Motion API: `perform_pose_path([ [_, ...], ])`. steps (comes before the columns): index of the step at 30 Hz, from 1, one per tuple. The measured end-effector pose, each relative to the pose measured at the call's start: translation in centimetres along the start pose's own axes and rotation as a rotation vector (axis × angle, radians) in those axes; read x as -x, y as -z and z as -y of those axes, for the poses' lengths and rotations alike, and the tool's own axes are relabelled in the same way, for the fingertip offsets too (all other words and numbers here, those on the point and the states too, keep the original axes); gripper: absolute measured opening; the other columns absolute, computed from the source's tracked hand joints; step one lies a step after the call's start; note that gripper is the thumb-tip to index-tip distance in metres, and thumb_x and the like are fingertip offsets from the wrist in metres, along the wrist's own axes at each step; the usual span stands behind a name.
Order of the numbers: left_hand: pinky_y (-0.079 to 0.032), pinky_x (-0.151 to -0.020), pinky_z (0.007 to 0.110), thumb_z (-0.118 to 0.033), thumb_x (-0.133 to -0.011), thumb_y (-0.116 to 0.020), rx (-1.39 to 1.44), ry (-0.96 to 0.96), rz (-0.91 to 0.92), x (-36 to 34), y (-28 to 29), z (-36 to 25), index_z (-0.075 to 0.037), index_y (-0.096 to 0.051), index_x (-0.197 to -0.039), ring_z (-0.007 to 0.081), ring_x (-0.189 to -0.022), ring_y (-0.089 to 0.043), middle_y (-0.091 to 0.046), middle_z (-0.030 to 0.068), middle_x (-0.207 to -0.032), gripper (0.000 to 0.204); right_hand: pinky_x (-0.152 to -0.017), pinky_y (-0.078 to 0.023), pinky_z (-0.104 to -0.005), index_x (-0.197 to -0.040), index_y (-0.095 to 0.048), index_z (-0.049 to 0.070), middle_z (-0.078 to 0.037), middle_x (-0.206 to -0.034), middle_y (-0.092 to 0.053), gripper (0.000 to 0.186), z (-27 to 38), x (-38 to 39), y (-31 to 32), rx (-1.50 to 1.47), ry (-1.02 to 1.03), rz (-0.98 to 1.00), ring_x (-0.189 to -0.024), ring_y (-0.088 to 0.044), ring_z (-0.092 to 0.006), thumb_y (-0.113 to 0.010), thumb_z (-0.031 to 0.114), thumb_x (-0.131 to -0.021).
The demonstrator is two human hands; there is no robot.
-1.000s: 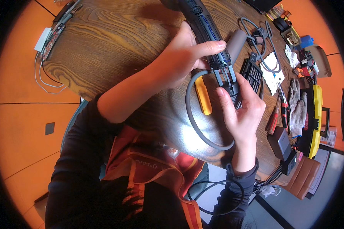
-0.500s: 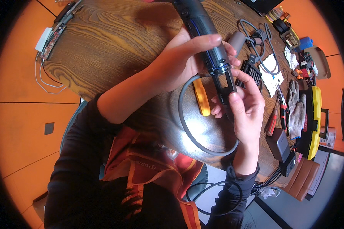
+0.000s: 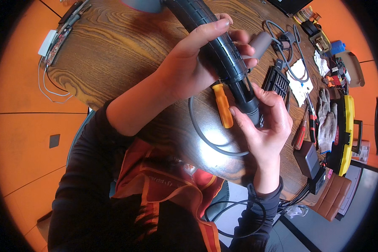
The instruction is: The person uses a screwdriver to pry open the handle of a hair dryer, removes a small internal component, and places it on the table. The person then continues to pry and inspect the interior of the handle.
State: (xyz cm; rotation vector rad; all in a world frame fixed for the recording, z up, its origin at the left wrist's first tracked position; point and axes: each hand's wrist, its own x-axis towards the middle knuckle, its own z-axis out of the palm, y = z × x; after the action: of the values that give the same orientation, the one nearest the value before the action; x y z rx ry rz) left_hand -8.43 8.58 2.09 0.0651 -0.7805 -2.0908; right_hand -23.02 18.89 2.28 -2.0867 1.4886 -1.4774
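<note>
A long black tubular appliance body (image 3: 227,53), grooved along its outside, slants over the table between my hands. My left hand (image 3: 187,67) wraps round its middle, thumb across the top. At its narrower lower end, my right hand (image 3: 268,130) grips the neck by the ribbed cord sleeve (image 3: 253,113). From this end a grey cord (image 3: 218,148) loops down and to the left. Beneath the body lies a yellow-handled tool (image 3: 223,107), its far end hidden. A wider grey and red piece (image 3: 145,3) shows at the body's upper end, cut off by the picture's edge.
Right of my hands lie a grey cylinder (image 3: 261,45), a slotted black part (image 3: 277,80), a coiled grey cable (image 3: 296,40) and white paper (image 3: 299,84). Farther right are a red screwdriver (image 3: 299,135), pliers (image 3: 312,122), gloves (image 3: 326,126) and a yellow-black toolbox (image 3: 346,134).
The body has rolled about its length, turning its grooved side up and hiding the blue wire and open slot. Its upper end has swung left. My right fingers have shifted their hold.
</note>
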Motion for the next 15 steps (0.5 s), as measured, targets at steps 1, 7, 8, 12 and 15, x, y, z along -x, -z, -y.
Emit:
perform_pose_path([
  [1,-0.037,-0.095,0.044,-0.032,-0.085,-0.053,0.014,0.001,0.012,-0.01,0.03,-0.07,-0.012,-0.038,-0.113,0.0194,-0.096,-0.048,-0.045,0.0062,-0.097,0.038,-0.064,-0.048,-0.0268,-0.093,-0.059,-0.002,-0.011,-0.082,-0.062,0.038,0.05,0.02,0.03,-0.005,-0.016,0.0,-0.071,-0.061,-0.0198,-0.078,0.01,-0.061],
  [7,-0.034,-0.098,0.051,-0.028,-0.079,-0.062,-0.032,0.044,0.229,0.03,0.01,-0.34,-0.014,-0.025,-0.124,0.0273,-0.105,-0.048,-0.047,0.0114,-0.103,0.06,-0.066,-0.048,-0.027,-0.093,-0.059,-0.003,-0.012,-0.087,-0.063,0.039,0.16,0.12,0.24,-0.146,-0.087,-0.041,-0.074,-0.061,-0.0192,-0.078,0.011,-0.062],
  [8,-0.034,-0.098,0.052,-0.025,-0.077,-0.063,-0.064,0.057,0.238,-0.02,0.04,-0.47,-0.013,-0.023,-0.124,0.0287,-0.105,-0.048,-0.047,0.0132,-0.104,0.062,-0.066,-0.048,-0.027,-0.093,-0.059,-0.003,-0.013,-0.087,-0.063,0.039,0.12,0.15,0.26,-0.113,-0.057,-0.039,-0.074,-0.061,-0.019,-0.078,0.011,-0.062],
  [12,-0.031,-0.098,0.055,-0.018,-0.075,-0.063,-0.077,0.094,0.271,-0.06,0.17,-0.9,-0.01,-0.02,-0.126,0.0329,-0.107,-0.047,-0.047,0.019,-0.106,0.067,-0.068,-0.049,-0.0255,-0.098,-0.055,-0.003,-0.013,-0.09,-0.062,0.046,-0.08,0.47,-0.03,-0.057,0.041,-0.089,-0.077,-0.061,-0.0168,-0.08,0.009,-0.061],
  [15,-0.03,-0.099,0.056,-0.014,-0.075,-0.061,-0.013,0.119,0.246,-0.04,0.23,-0.76,-0.008,-0.019,-0.126,0.0346,-0.109,-0.046,-0.047,0.0208,-0.106,0.066,-0.068,-0.049,-0.0239,-0.101,-0.051,-0.004,-0.012,-0.092,-0.059,0.051,0.12,0.96,-0.35,-0.152,-0.028,-0.21,-0.078,-0.059,-0.0141,-0.08,0.007,-0.061],
])
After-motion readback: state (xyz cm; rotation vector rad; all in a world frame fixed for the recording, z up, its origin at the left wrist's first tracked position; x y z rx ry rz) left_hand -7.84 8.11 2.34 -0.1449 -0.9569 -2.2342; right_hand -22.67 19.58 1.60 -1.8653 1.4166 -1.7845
